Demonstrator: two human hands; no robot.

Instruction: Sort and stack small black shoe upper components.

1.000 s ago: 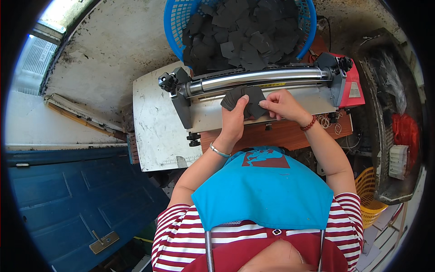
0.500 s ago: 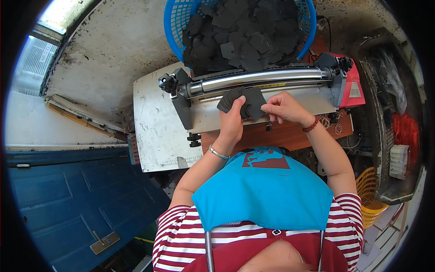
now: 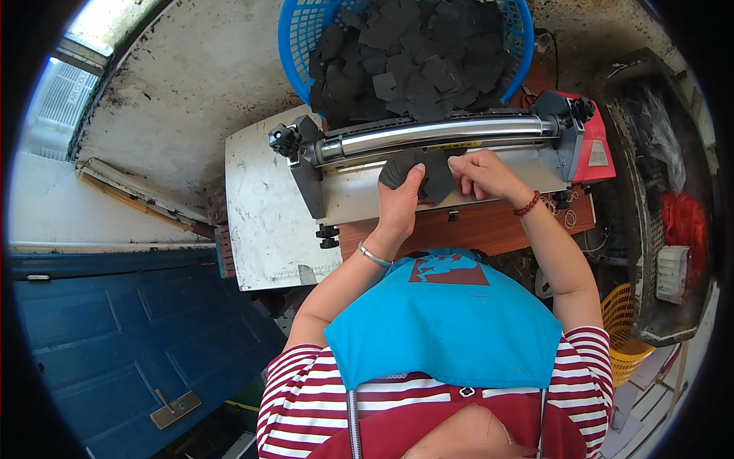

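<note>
My left hand (image 3: 399,200) is closed around a fanned stack of thin black pieces (image 3: 401,168), its thumb pressing on top. With thumb and fingers pinched, my right hand (image 3: 488,177) grips a flat black piece (image 3: 439,177) at the right side of the stack. Part of that piece is covered by my right fingers. Both hands are held over the metal plate (image 3: 352,197) at the front of a roller machine. Its shiny steel roller (image 3: 443,133) runs across just beyond my hands.
Behind the machine stands a blue plastic basket (image 3: 521,67) heaped with similar black pieces (image 3: 413,61). Black knobs (image 3: 284,139) stick out at the machine's ends. A white board (image 3: 264,206) lies to the left. Rubber bands (image 3: 569,217) hang by the right edge, above a yellow basket (image 3: 621,336).
My left hand has shifted slightly right with the stack, which looks more rounded now. My right hand has moved a little farther away and right.
</note>
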